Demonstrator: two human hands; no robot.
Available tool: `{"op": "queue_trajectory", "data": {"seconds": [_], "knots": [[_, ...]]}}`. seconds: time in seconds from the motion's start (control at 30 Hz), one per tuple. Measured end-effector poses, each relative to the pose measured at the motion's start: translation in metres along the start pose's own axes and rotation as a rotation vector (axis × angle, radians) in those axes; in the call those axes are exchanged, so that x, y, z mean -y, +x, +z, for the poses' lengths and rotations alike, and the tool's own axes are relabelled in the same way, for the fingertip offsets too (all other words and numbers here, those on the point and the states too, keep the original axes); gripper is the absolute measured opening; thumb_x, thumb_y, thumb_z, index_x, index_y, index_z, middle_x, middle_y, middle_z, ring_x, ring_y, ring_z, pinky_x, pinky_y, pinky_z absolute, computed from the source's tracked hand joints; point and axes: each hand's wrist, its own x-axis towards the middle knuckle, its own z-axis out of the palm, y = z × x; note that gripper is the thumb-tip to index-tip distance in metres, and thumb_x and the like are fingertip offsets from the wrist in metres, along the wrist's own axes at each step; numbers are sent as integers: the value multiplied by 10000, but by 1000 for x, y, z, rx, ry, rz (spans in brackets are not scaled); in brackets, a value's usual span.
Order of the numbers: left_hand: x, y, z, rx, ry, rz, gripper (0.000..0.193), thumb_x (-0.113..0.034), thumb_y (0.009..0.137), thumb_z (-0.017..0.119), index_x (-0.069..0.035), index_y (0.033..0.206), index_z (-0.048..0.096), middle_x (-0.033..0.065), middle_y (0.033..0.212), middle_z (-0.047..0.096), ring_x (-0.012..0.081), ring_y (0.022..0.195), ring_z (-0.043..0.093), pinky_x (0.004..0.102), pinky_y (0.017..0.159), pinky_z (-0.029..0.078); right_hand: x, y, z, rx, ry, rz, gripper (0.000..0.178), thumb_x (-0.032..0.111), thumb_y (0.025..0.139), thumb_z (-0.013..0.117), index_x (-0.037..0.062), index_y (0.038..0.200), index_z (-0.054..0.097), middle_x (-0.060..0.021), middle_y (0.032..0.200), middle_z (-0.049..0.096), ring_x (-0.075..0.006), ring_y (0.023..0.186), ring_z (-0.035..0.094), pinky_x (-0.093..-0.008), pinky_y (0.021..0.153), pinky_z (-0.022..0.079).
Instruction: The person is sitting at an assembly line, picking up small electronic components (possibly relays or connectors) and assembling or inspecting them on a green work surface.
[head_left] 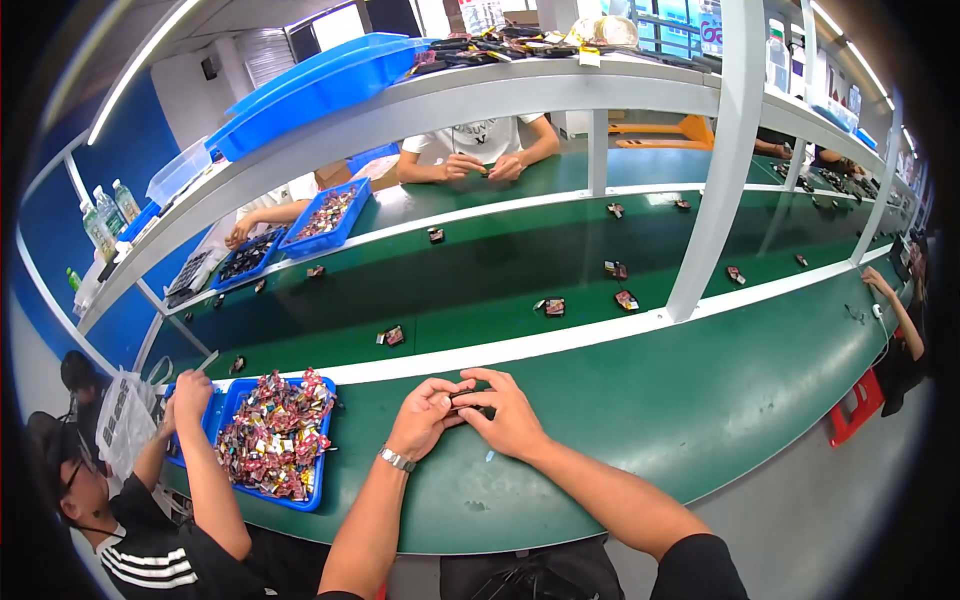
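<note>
My left hand (424, 414), with a metal watch on its wrist, and my right hand (503, 412) meet over the green bench (620, 400). Both have their fingers closed around a small black piece (468, 399). Fingers cover most of it, so its exact kind cannot be made out. To the left of my left hand stands a blue bin (319, 478) heaped with small circuit-board assemblies (272, 436) in red, yellow and white.
Beyond a white rail, a green conveyor belt (470, 340) carries scattered small assemblies (552, 306). A white post (705, 200) rises ahead right, under a shelf holding a blue tray (310, 90). Co-workers sit at left, across the belt and at far right. A red stool (856, 408) stands right.
</note>
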Motion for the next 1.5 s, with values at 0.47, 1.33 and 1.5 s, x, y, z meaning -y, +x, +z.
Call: {"op": "queue_trajectory", "data": {"seconds": [0.47,1.33,1.5], "knots": [[-1,0,5,-69,6,29,215,-153,961,582,-51,1140,521,145,1262,585,234,1062,619,430,921,529,7,4,-3,-114,-56,-104,169,46,784,692,64,952,690,-105,1238,566,-298,1147,523,-381,920,484],[-1,0,7,-95,-9,1,222,-112,968,545,-47,1175,495,88,1076,617,200,986,622,423,897,538,16,4,4,-206,-382,-271,169,52,761,685,55,919,624,-65,1022,607,-257,914,623,-354,694,561],[-2,0,11,-103,9,-18,211,-81,963,534,-44,1168,500,89,1086,617,190,1001,623,400,887,544,10,4,6,-224,-334,-205,146,42,777,672,44,916,629,-84,984,607,-273,867,629,-367,713,551]]}}
